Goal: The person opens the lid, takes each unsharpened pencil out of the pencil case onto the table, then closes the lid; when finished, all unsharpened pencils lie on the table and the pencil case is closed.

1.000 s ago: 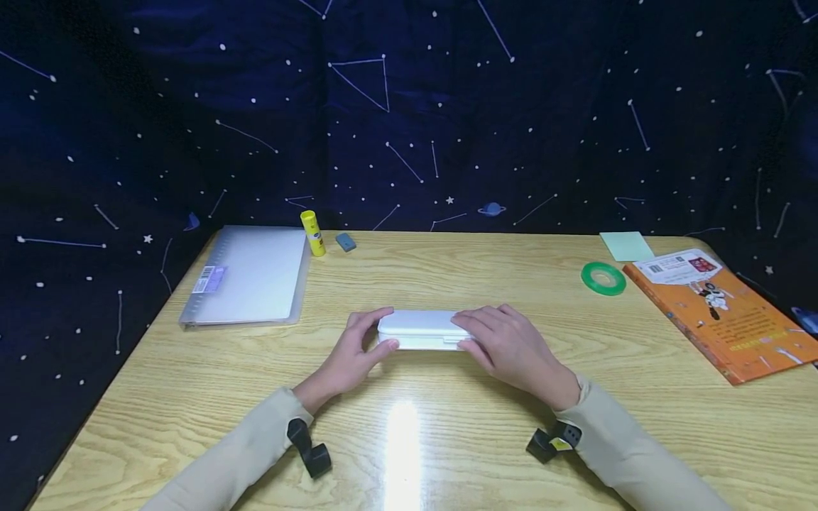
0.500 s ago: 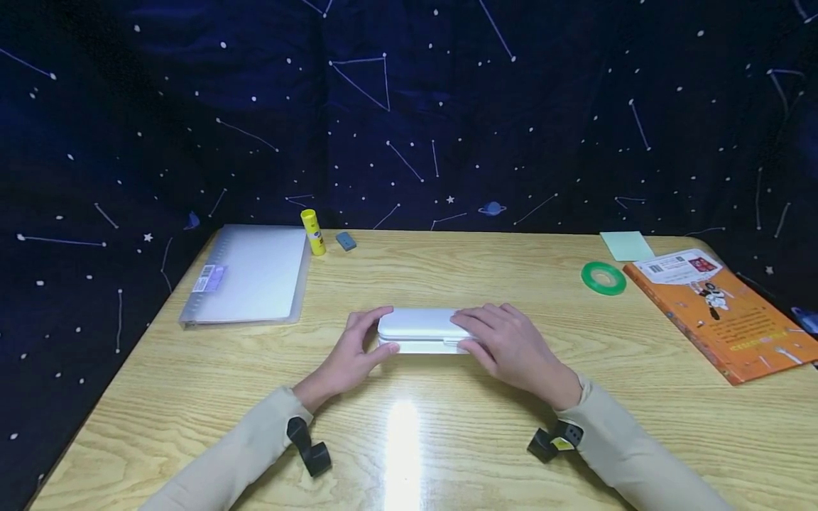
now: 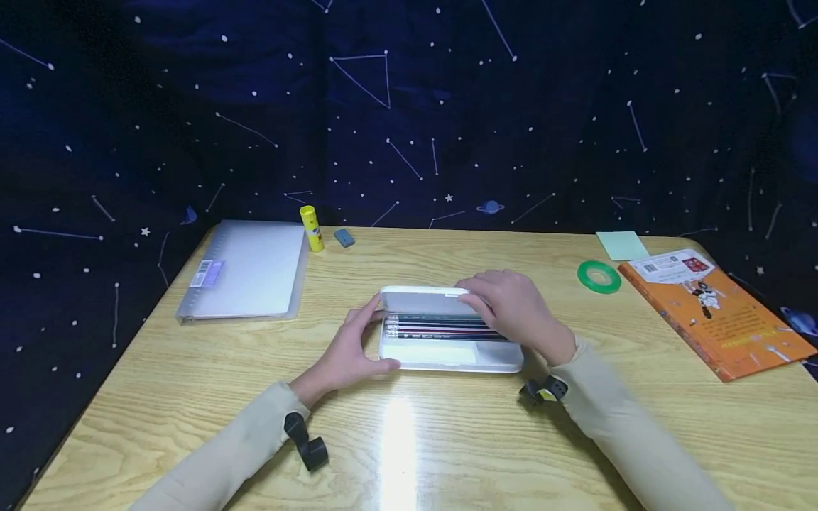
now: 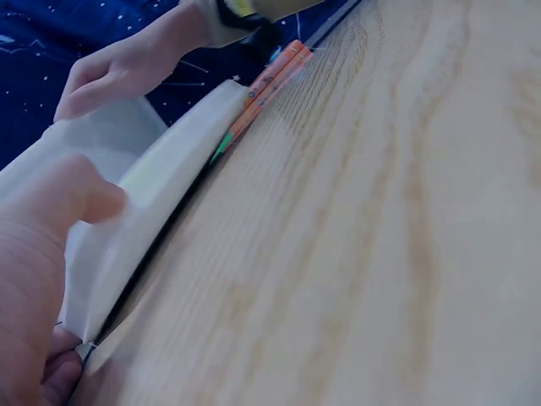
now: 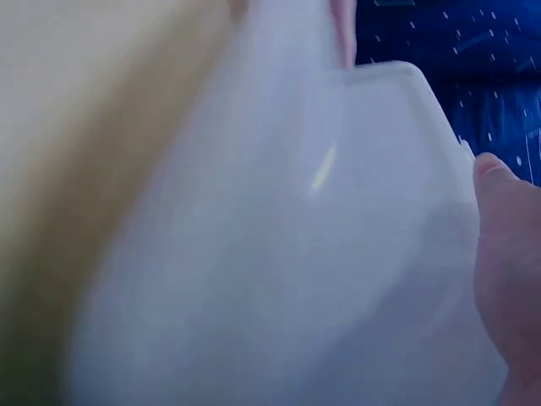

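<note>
A white pencil case (image 3: 441, 365) sits in the middle of the table with its lid (image 3: 418, 301) raised along the back. Inside it several dark pencils (image 3: 441, 328) lie side by side, their right ends hidden behind the right hand. My left hand (image 3: 348, 355) grips the left end of the case, thumb at the front corner and fingers at the back. My right hand (image 3: 517, 305) pinches the lid's edge near its clasp. In the right wrist view the thumb of that hand (image 5: 516, 262) lies at the edge of the pale lid, which is partly blurred.
At the back left lie a translucent ring binder (image 3: 252, 273), a yellow glue stick (image 3: 312, 228) and a blue-grey eraser (image 3: 344, 238). To the right are a green tape roll (image 3: 584, 282), a pale green paper pad (image 3: 622, 246) and an orange book (image 3: 716, 305). A starry cloth (image 3: 409, 113) hangs behind.
My right hand has swung the pencil case's lid up and back, so the pencils inside now show. My left hand has stayed at the left end of the case.
</note>
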Demonstrator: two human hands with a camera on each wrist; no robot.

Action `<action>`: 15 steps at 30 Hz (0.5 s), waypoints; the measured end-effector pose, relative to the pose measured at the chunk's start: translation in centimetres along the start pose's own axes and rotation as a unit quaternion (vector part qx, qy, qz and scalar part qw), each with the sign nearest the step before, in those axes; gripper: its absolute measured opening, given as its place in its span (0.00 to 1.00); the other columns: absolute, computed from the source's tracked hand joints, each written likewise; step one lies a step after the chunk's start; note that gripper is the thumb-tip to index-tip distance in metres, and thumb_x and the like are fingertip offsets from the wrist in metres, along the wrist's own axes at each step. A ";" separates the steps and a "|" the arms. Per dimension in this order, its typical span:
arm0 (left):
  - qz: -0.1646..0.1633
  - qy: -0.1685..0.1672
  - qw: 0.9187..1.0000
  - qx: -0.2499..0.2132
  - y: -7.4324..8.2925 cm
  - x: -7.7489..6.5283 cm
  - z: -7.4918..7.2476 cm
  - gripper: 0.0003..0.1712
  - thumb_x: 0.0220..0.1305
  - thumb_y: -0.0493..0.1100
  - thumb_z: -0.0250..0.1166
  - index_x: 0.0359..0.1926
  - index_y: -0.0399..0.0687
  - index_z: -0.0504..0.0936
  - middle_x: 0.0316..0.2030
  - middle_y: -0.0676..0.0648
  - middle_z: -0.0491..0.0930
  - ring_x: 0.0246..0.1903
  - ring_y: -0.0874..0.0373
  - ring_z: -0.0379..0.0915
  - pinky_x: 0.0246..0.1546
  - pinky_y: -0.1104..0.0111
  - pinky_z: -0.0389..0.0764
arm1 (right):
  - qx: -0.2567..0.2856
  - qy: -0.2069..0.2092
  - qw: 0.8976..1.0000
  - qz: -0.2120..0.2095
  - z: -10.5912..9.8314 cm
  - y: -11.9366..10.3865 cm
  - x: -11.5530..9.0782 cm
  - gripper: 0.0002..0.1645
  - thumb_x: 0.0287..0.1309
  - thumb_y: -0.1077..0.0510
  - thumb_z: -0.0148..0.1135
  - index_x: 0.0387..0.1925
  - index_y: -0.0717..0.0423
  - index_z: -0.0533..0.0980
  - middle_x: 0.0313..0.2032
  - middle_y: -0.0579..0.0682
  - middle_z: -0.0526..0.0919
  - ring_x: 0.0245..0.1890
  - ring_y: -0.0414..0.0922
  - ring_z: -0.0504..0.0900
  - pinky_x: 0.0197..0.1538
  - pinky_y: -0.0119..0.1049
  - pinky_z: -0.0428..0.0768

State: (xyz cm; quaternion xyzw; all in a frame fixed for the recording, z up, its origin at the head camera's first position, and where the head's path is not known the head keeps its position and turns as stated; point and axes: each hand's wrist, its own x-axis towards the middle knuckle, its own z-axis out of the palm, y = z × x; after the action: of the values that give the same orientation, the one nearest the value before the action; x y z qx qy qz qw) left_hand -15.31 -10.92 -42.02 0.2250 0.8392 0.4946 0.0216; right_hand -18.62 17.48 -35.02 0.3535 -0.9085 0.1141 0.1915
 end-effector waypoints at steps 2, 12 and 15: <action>0.005 0.000 1.000 0.008 -0.1 0.0 0.0 0.70 0.37 0.44 0.80 0.76 0.45 0.45 0.61 0.45 0.73 0.60 0.50 0.61 0.65 0.55 0.63 | 0.028 -0.024 0.999 0.024 -0.4 0.6 1.0 0.17 0.67 0.49 0.55 0.44 0.54 0.83 0.40 0.51 0.88 0.41 0.50 0.86 0.46 0.47 0.82; 0.014 -0.015 0.999 0.041 -0.7 0.1 -0.3 0.81 0.26 0.50 0.84 0.77 0.50 0.40 0.55 0.52 0.74 0.48 0.58 0.61 0.53 0.64 0.70 | 0.127 -0.071 0.986 0.086 0.7 3.8 4.2 0.15 0.67 0.52 0.57 0.42 0.55 0.85 0.41 0.53 0.87 0.42 0.50 0.86 0.48 0.47 0.81; 0.025 -0.021 0.998 0.049 -0.7 0.2 -0.3 0.81 0.26 0.51 0.84 0.76 0.46 0.40 0.54 0.52 0.73 0.47 0.58 0.60 0.51 0.66 0.69 | 0.133 -0.057 0.986 0.080 1.6 4.4 4.5 0.14 0.66 0.53 0.58 0.40 0.57 0.85 0.39 0.54 0.88 0.41 0.51 0.86 0.48 0.47 0.81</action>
State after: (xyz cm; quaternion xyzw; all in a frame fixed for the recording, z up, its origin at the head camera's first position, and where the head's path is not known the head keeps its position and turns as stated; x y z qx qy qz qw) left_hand -15.75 -11.35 -42.44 0.2568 0.8562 0.4480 0.0159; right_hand -25.12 17.46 -34.84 0.3075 -0.9201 0.2288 0.0809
